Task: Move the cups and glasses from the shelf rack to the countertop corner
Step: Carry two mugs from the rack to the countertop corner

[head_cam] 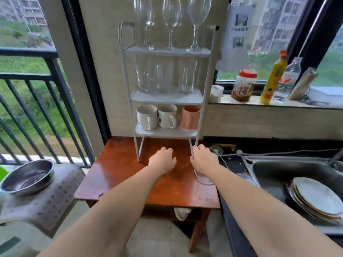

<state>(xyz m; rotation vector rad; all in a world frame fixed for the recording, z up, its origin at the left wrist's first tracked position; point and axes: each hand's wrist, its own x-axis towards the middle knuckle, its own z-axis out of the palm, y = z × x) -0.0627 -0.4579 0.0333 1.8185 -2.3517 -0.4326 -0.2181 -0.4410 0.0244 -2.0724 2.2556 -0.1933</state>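
- The left hand (163, 160) rests knuckles-up on the glossy red-brown wooden table (118, 175), just in front of the rack's feet; its fingers curl loosely and hold nothing.
- The right hand (203, 161) sits at the table's right edge over a clear drinking glass (205, 179), of which only the rounded lower part shows below the wrist. The fingers curl down as if round its rim, but the palm hides the contact, so I cannot tell whether it grips the glass or merely covers it.
- By my reading the task has barely begun: that one glass may be the first piece off the rack, and nearly everything is left.
- The white three-tier metal shelf rack (201, 101) stands on thin tubular legs toward the table's back edge, against the wall.
- Its bottom shelf carries two white glazed ceramic mugs (146, 116) with handles facing forward, and a pink ceramic mug (190, 117) at the right end.
- The middle shelf holds clear straight-sided tumblers (164, 78), packed close; their number is hard to count through the glass.
- The top shelf bears three tall stemmed wine glasses (171, 21), thin, smooth and top-heavy, likely the most delicate to lift.
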